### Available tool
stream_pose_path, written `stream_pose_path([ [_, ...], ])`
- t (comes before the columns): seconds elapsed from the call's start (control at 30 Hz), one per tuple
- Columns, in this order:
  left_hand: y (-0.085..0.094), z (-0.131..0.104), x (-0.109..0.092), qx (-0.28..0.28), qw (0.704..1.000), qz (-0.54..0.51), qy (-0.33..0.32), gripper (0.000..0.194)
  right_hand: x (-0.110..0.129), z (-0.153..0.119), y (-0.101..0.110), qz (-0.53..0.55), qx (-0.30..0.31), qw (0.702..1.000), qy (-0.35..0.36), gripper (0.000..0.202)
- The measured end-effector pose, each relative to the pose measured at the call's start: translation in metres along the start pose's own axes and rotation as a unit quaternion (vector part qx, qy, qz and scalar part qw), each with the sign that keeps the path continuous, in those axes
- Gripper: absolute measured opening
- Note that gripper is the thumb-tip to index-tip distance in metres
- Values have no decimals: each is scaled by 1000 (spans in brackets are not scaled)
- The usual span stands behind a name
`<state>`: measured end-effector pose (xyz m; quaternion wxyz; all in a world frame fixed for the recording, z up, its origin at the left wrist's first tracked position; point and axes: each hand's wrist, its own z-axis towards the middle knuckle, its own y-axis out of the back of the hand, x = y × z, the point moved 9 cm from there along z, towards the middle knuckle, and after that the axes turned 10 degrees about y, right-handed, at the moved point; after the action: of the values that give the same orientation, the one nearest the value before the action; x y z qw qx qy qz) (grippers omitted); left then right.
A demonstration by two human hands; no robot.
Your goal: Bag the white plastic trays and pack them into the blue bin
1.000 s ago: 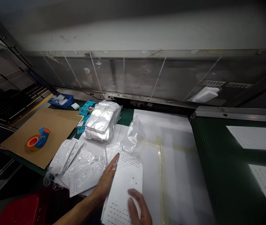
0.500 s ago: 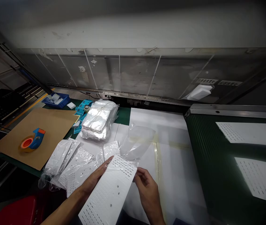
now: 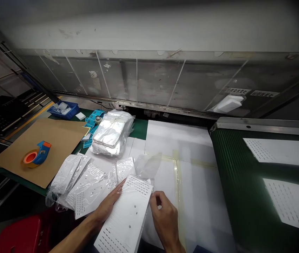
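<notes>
A white slotted panel point(image 3: 125, 225), with rows of small slots at both ends and a few round holes, slants across the front. My left hand point(image 3: 108, 202) grips it along its left edge, the fingers partly hidden behind it. A clear plastic bag point(image 3: 148, 166) fits over the panel's far end and spreads out beyond it. My right hand point(image 3: 165, 214) is closed in a pinch at the panel's upper right edge, on the bag's edge. Bagged slotted panels point(image 3: 88, 186) lie overlapping to the left of the panel.
A stack of clear bags point(image 3: 112, 131) sits behind. Left are a tape dispenser point(image 3: 40, 154) on brown cardboard point(image 3: 15, 158), a blue bin point(image 3: 69, 110) and a red stool point(image 3: 18, 235). At right, a green conveyor belt point(image 3: 246, 196) carries white slotted panels point(image 3: 291, 202).
The clear bag's loose part has shrunk and shifted left as it came down over the panel. My right hand's fingers have curled more tightly. The view has shifted slightly.
</notes>
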<state>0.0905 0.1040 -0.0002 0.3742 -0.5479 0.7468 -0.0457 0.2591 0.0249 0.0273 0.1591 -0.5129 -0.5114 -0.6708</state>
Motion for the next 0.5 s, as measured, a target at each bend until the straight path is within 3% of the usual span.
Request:
stream_pose_path([
  [0.13,6,3,3,11,1000,5,2,54,-10,6,-2,34,6,998,-45,22],
  [0.23,6,4,-2,5,999,28,-16,52,-5,14,-2,21,24,999,-14,21],
  [0.33,3,2,-5,-5,999,38,-22,52,-2,14,2,-14,4,1000,25,20],
  [0.5,13,-9,11,-31,999,-35,-4,54,11,-29,-29,58,81,985,139,18],
])
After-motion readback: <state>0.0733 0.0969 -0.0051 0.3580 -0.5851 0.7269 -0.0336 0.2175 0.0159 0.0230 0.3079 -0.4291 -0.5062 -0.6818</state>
